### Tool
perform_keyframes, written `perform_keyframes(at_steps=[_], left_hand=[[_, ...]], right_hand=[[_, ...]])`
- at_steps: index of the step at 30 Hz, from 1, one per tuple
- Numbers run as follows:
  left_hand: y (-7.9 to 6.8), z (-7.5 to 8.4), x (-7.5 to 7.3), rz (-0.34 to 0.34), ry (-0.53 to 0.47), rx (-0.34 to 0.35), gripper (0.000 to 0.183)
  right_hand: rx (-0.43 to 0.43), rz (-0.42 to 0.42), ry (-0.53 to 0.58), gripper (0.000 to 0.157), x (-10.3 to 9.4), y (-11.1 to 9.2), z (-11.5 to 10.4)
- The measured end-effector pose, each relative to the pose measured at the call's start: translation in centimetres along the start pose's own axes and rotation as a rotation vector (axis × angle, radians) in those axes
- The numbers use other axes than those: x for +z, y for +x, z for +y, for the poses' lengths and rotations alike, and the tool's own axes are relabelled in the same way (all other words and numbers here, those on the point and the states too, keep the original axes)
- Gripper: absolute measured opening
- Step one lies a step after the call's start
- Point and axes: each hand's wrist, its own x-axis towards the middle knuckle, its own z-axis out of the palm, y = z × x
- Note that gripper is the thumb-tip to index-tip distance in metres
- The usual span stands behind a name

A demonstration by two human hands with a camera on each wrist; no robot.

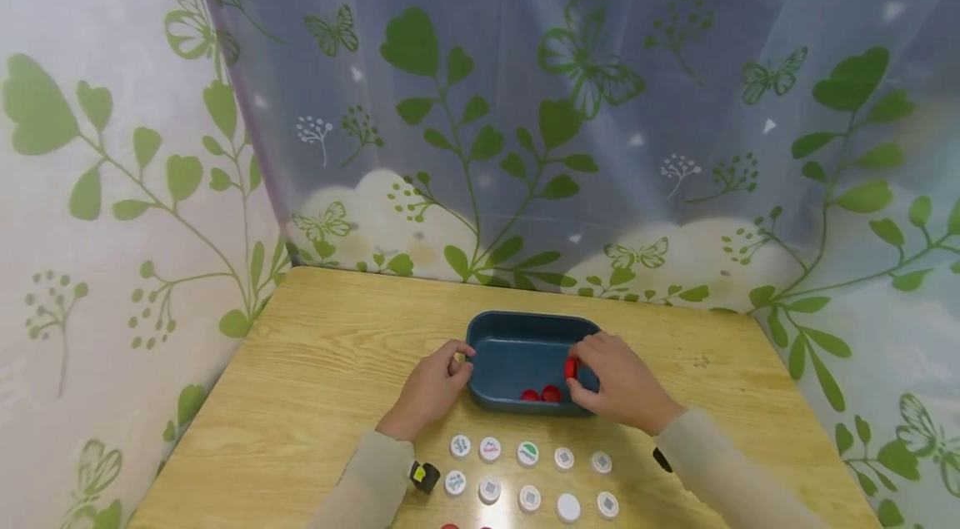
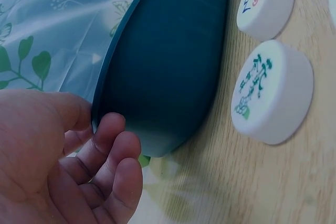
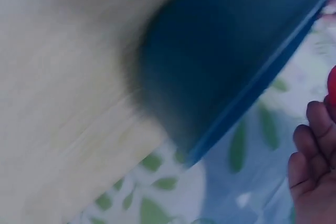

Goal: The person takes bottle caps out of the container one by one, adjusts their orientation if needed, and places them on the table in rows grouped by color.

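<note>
My left hand [image 1: 429, 389] holds the left end of a dark blue rectangular tub [image 1: 517, 407], thumb and forefinger pinching its rim in the left wrist view. My right hand [image 1: 618, 379] is over the tub's right end, pinching a red bottle cap [image 1: 572, 369] on edge between thumb and fingers. Along the front inside wall lie two red caps [image 1: 551, 393]. In the right wrist view the tub [image 3: 210, 61] appears blurred, and only part of the red cap [image 3: 332, 85] shows at the right edge.
Two rows of white bottle caps [image 1: 529, 498], several with printed tops, lie on the wooden table [image 1: 360, 329] in front of the tub. Red caps [image 1: 450, 526] peek in at the bottom edge. A patterned curtain [image 1: 487, 137] hangs behind the table.
</note>
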Motion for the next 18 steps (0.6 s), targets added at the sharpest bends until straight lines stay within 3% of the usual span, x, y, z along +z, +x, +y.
perform_keyframes(at_steps=[6, 10, 16, 18], left_hand=[[-0.3, 0.0, -0.1, -0.009, -0.013, -0.008, 0.023], [-0.3, 0.0, -0.1, -0.019, -0.027, -0.008, 0.024], [-0.2, -0.2, -0.1, -0.022, -0.033, -0.005, 0.024], [-0.2, -0.3, -0.1, -0.026, -0.04, -0.002, 0.024]], right_hand=[[0.082, 0.028, 0.283, 0.03, -0.9, -2.4, -5.6], [0.072, -0.009, 0.438, 0.039, -0.5, -4.8, -8.8], [0.052, -0.257, 0.439, 0.037, 1.6, -7.1, -10.8], [0.083, -0.348, 0.466, 0.035, 2.6, -7.5, -11.0]])
